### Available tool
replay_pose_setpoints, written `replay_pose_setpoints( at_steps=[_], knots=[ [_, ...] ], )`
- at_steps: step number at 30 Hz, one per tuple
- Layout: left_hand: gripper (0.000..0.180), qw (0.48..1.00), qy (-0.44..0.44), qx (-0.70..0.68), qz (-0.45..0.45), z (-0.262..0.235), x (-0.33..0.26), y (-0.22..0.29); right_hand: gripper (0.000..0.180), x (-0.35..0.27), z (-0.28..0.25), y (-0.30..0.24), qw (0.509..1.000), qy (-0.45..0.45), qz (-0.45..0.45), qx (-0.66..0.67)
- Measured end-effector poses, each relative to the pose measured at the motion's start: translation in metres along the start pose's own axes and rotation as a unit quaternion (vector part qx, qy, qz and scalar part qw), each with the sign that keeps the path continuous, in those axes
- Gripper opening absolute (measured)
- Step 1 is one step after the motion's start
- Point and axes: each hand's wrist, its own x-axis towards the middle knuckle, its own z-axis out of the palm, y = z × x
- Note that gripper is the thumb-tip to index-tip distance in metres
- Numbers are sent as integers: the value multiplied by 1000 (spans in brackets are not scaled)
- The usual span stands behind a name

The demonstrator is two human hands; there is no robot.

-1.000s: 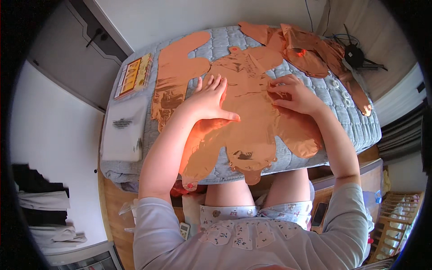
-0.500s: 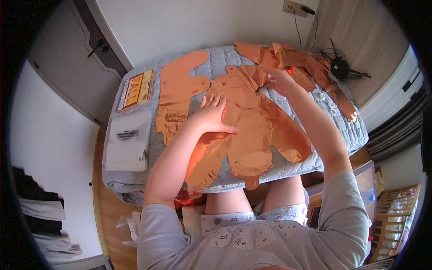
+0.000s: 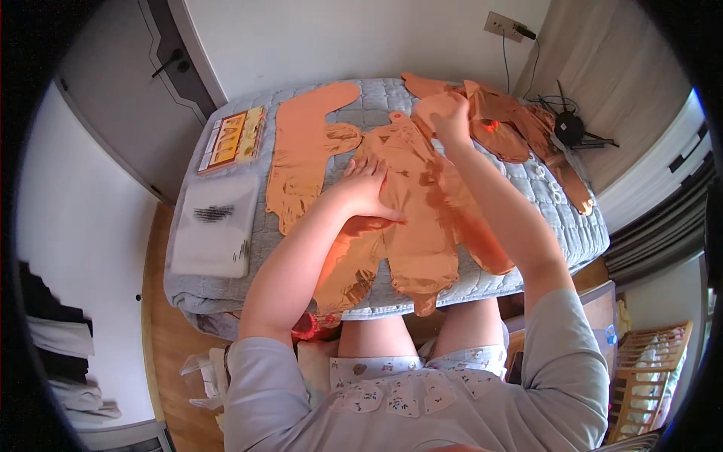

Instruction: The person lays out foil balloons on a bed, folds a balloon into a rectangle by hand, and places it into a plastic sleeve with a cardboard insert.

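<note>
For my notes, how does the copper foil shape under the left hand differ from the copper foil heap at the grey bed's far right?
The foil shape lies mostly flat; the foil heap is crumpled. The foil shape reaches the front edge of the bed; the foil heap lies farther back. The foil shape looks lighter than the foil heap. Both are shiny.

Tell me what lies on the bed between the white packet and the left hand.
In the head view, part of a flat orange foil lies between the white packet and the left hand, with grey quilt showing beside it.
</note>
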Motion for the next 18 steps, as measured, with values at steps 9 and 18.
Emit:
replay_pose_setpoints(
  at_steps=[9,18],
  knots=[
    [145,999,32,-17,7,3,-3,-1,69,-40,28,-21,976,-215,-40,-22],
    [149,999,24,-31,0,19,-6,-22,54,-37,-139,15,717,-378,-73,-581]
  ],
)
